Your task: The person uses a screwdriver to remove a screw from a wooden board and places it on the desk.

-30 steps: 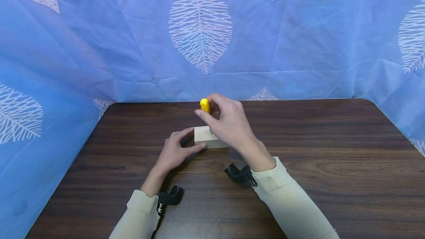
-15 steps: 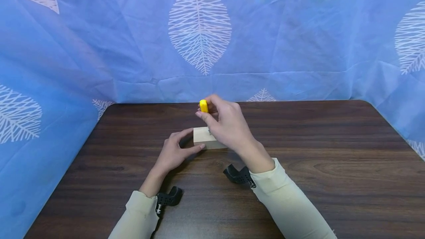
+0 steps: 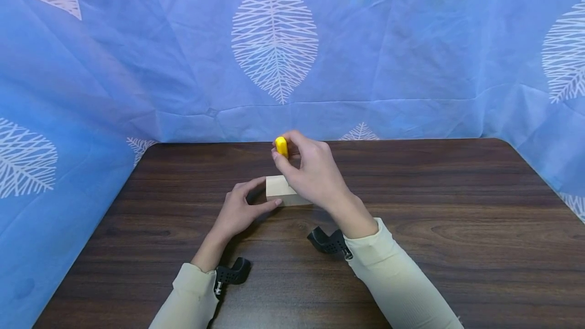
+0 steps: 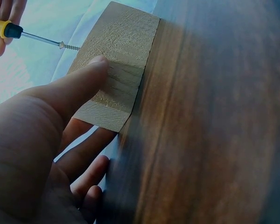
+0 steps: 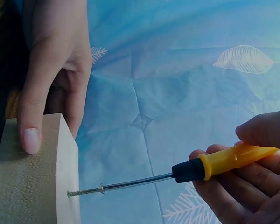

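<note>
A pale wooden block lies on the dark table, and my left hand grips its left end between thumb and fingers. From the block's top face a screw stands up, its tip in the wood and much of its thread showing. The shaft of a yellow and black screwdriver meets the screw head, roughly in line with it. My right hand holds the yellow handle between thumb and fingers above the block. In the head view this hand hides the screw, the shaft and the block's right part.
The brown wood-grain table reaches back to a blue cloth with white leaf prints. Black wrist mounts stick out inward from both sleeves, low over the table.
The right thumb and fingers have shifted slightly on the yellow handle, and the handle has turned a little. The left hand and the block stay in place.
</note>
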A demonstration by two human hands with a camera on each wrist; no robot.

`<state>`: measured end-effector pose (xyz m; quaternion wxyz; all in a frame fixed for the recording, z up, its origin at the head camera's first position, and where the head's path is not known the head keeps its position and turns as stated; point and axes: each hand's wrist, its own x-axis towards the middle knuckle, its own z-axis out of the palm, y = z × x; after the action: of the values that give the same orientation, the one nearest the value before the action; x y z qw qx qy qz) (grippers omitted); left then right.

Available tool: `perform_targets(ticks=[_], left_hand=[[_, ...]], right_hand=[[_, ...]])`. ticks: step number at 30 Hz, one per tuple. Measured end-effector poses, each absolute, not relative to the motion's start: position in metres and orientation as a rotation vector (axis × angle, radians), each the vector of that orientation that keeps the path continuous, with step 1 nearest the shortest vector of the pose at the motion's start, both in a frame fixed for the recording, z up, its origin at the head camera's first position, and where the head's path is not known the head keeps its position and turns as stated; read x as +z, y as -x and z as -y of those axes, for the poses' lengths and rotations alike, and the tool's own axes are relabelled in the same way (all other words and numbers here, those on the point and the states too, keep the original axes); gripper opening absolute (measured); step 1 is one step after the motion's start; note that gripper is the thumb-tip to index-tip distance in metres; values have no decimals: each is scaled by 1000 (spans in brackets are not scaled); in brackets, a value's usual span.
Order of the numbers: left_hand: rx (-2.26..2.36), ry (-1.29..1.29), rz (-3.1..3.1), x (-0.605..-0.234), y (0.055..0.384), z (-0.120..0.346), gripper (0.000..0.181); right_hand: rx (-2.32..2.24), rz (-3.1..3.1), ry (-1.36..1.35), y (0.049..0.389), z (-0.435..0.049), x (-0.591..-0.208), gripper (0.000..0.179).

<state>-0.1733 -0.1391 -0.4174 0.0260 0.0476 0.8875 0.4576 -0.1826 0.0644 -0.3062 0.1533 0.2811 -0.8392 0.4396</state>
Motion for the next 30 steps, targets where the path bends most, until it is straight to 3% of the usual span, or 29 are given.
perform_targets(ticks=[12, 18, 30], left_hand=[[1404, -126, -2748, -418, 174, 139, 74], [1399, -117, -2748, -416, 173, 140, 75], [1408, -127, -2747, -417, 175, 140, 75]], right_hand=[[1180, 2473, -739, 181, -64, -307, 21], [1246, 2460, -754, 183, -64, -307, 34], [1290, 2424, -788, 183, -64, -310, 20]])
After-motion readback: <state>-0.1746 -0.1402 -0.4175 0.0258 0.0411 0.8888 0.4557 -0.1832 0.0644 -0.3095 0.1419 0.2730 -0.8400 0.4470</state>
